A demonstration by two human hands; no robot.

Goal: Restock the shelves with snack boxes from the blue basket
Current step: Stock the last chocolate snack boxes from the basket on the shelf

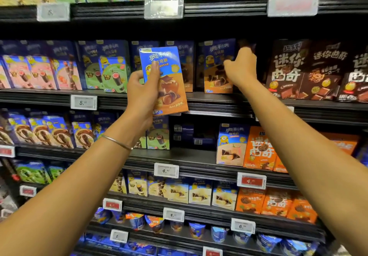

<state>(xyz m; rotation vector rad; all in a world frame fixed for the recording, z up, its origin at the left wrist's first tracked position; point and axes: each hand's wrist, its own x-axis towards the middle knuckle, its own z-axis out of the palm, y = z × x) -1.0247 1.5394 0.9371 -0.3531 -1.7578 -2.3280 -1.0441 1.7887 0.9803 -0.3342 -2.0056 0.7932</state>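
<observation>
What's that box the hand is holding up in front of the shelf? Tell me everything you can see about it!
The box is a tall, flat cardboard snack carton, blue on top and orange below, with white writing and pictures of chocolate-filled cone biscuits. It looks closed and undented. The left hand grips its left edge, thumb across the front, holding it upright, slightly tilted, in the air before the shelves.
</observation>
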